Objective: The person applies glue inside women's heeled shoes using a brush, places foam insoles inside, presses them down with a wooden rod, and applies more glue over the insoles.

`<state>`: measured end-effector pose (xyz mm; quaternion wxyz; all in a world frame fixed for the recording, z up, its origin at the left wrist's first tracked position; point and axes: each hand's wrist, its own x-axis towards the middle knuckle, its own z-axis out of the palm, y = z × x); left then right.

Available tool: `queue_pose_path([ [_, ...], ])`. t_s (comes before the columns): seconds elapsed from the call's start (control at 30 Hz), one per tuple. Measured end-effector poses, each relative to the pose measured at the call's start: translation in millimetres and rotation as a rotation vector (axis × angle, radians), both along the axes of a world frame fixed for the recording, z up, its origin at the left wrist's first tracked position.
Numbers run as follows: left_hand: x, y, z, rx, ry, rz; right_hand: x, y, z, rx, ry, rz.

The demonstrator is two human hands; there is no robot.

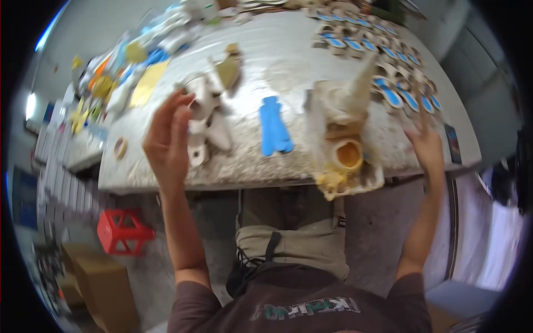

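Step in hand, as judged: handling of shoe parts on the worn, whitish surface (277, 69). The left hand (169, 133), fingers loosely curled, is at the cream shoe pieces (220, 132); a grasp cannot be confirmed. The right hand (426, 147) extends blurred fingers towards the blue-lined sandals (410, 100); whether it holds anything cannot be told. Lifting a sandal would call for a light edge grip. Flat, elongated blue insoles (273, 130) lie between the hands, beside a round, amber-lined pot (349, 155) with crusty yellow residue (331, 182).
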<state>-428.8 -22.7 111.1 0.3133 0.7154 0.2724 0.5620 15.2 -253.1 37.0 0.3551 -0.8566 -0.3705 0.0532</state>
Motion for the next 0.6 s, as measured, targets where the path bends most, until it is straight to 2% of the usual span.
queue_pose_path([
  [0.03,-29.0,7.4,6.1,0.052,-0.054,0.012,-38.2,-18.7,13.4,-0.053,0.071,-0.057],
  [0.07,-53.3,9.3,12.1,0.104,-0.106,0.016,-46.2,-37.9,-0.5,-0.04,0.125,-0.053],
  [0.13,-61.1,-12.7,45.6,0.358,-0.224,-0.163,-87.4,-54.3,-9.3,0.111,0.281,-0.077],
  [0.2,-63.3,-28.7,61.8,0.203,-0.024,0.264,-122.0,-69.8,-4.1,0.276,0.26,0.0],
  [0.23,-73.0,-9.8,55.1,0.121,0.206,0.438,-131.5,-73.8,2.7,0.368,0.252,0.038],
  [0.27,-86.0,25.0,22.8,-0.041,0.362,0.434,-137.8,-76.6,7.1,0.444,0.088,0.029],
  [0.3,-97.7,54.8,-17.7,-0.175,0.853,0.519,-145.0,-81.5,11.1,0.516,-0.07,0.01],
  [0.33,-96.2,68.4,-68.5,-0.211,0.941,0.421,-153.4,-88.3,14.6,0.588,-0.226,-0.014],
  [0.37,-88.4,74.6,-118.6,-0.403,0.77,0.366,-153.2,-108.6,16.9,0.506,-0.034,0.024],
  [0.4,-63.2,55.4,-139.6,-0.409,0.443,0.392,-151.9,-127.1,20.8,0.42,0.153,0.069],
  [0.43,-42.0,47.7,-157.9,-0.28,0.375,0.559,-162.1,-126.2,26.7,0.546,0.338,0.2],
  [0.47,-28.2,45.1,-168.1,-0.145,0.304,0.731,-172.7,-113.7,30.7,0.543,0.318,0.207],
  [0.53,-13.7,41.6,-153.2,-0.184,0.389,0.781,-200.2,-94.1,37.8,0.505,0.297,0.2],
  [0.57,-12.5,47.9,-155.1,-0.097,0.455,0.821,-210.5,-83.2,41.9,0.571,0.345,0.262],
  [0.6,-16.7,58.7,-153.6,-0.214,0.384,0.623,-207.9,-78.9,39.4,0.618,0.284,0.339],
])
